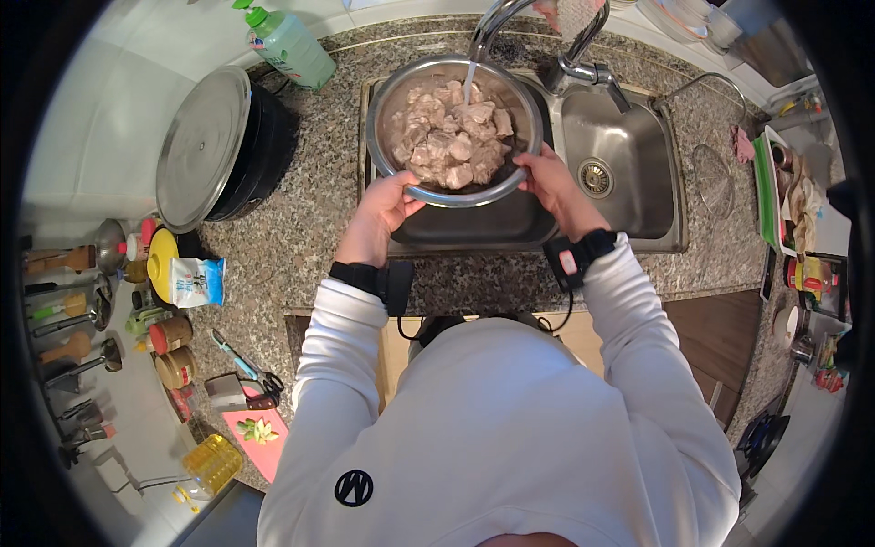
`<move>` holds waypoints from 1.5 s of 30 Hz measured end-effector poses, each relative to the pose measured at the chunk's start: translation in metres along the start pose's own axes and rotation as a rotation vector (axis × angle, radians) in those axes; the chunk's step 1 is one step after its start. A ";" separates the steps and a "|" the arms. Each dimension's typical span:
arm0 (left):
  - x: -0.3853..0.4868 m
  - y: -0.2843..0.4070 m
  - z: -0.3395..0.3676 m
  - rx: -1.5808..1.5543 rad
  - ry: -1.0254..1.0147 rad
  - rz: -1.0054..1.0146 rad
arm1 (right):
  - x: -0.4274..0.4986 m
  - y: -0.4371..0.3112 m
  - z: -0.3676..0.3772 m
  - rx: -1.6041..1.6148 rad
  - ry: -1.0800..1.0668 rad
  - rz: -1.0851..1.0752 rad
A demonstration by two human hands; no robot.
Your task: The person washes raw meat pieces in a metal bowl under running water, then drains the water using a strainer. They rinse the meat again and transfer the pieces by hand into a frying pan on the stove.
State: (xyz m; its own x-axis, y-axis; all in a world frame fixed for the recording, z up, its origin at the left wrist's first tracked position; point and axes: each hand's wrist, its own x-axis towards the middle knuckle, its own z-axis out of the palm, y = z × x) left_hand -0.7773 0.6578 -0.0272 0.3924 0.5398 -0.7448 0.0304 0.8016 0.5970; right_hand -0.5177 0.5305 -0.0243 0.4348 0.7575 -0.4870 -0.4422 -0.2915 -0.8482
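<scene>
A stainless steel bowl (485, 197) is held over the left basin of the sink (472, 229). Chunks of pale meat (448, 137) fill much of it. From the chrome faucet (487, 34), a stream of water (469, 82) falls onto the meat. My left hand (384, 210) grips the bowl's rim at the near left, thumb on top. At the near right, my right hand (549, 179) grips the same rim in a like way. The fingers under the bowl are mostly hidden.
A black pot with a steel lid (203, 147) and a green pump bottle (290, 48) stand on the left. Right is a second basin (615, 164). A cleaver (232, 395), scissors (249, 366) and pink cutting board (263, 451) lie lower left, by an oil bottle (208, 468).
</scene>
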 end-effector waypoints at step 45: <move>-0.006 -0.001 0.005 -0.007 -0.022 -0.028 | -0.014 -0.017 -0.004 -0.102 0.048 0.161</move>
State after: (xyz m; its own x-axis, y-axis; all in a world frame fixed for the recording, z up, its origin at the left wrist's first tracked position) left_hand -0.7750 0.6527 -0.0217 0.4116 0.5114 -0.7544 0.0348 0.8183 0.5737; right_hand -0.5132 0.5231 -0.0038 0.4029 0.6679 -0.6258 -0.4286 -0.4664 -0.7738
